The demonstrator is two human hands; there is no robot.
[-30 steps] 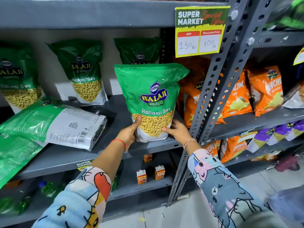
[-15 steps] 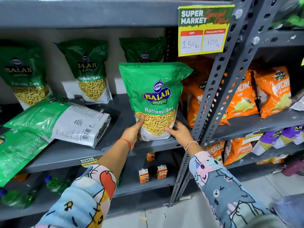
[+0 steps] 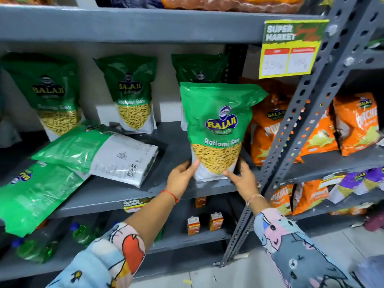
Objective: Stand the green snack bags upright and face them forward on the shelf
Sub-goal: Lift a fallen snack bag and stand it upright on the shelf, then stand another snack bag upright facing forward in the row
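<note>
Gripping the bottom corners of an upright green snack bag (image 3: pixel 216 129), the left hand (image 3: pixel 181 178) and right hand (image 3: pixel 242 180) pinch it from either side, thumbs on its front. The bag stands facing forward at the right end of a grey shelf (image 3: pixel 116 194). Behind it stand three more green bags (image 3: pixel 133 94). To the left, two green bags (image 3: pixel 99 150) lie flat, overlapping. Orange bags (image 3: pixel 353 123) fill the neighbouring shelf.
</note>
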